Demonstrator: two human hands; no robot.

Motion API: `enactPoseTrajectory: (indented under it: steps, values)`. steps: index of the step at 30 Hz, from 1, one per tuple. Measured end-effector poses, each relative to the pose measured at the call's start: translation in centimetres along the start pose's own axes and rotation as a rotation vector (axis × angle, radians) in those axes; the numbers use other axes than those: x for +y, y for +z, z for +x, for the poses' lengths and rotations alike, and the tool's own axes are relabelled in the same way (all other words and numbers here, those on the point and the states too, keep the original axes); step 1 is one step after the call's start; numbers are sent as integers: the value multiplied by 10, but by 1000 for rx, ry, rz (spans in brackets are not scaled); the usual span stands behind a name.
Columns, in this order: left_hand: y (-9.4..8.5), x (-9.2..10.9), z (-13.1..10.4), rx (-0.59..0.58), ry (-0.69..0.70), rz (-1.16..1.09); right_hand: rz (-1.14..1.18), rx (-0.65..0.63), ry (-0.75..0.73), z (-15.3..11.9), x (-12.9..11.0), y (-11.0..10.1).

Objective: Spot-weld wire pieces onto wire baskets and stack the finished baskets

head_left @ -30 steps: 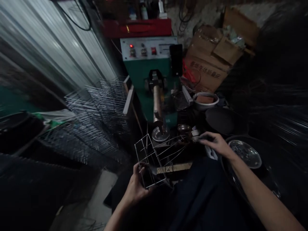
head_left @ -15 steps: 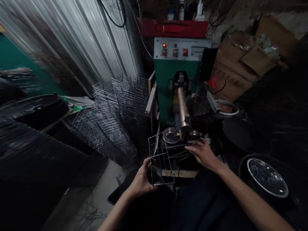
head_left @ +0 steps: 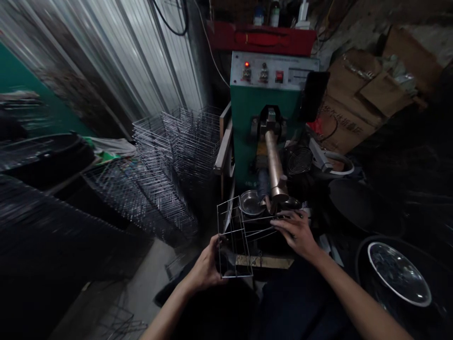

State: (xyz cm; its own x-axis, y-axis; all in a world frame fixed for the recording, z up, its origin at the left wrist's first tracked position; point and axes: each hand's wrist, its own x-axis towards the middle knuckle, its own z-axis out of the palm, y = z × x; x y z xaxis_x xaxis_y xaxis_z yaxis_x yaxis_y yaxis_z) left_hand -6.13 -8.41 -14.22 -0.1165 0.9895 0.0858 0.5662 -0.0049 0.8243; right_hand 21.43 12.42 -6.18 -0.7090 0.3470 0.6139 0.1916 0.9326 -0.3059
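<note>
A wire frame (head_left: 231,231) with a rectangular grid end stands over my lap, its long wires reaching right. My left hand (head_left: 208,264) is closed around the frame's lower left side. The fingers of my right hand (head_left: 293,231) pinch the right end of the wires, just below the copper-coloured arm (head_left: 274,165) of a green machine (head_left: 244,141). Whether the wires touch the machine's tip cannot be made out. A shallow metal dish (head_left: 250,203) sits behind the frame.
Stacked wire racks (head_left: 177,146) stand to the left. At the right are a round tray of small metal pieces (head_left: 399,274), a dark round pan (head_left: 350,203) and cardboard boxes (head_left: 347,118). A wooden strip (head_left: 272,262) lies below the frame.
The camera view has shifted slightly, moving the machine a little to the right in the picture. Both hands keep their hold on the wire frame, which sits slightly lower.
</note>
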Motion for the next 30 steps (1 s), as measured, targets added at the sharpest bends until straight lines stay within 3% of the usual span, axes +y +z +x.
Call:
enactPoseTrajectory:
  steps: [6,17,23,30]
  values:
    - [-4,4,2,12,-7,-24,-45,-13,-11,2,1,0]
    - [-10,9,14,75,48,-19,-13,-22,108,6,9,5]
    - [-21,16,21,-12,22,-189,76,19,79,14,20,-8]
    - [-35,9,42,-27,42,-148,82,92,69,28,23,6]
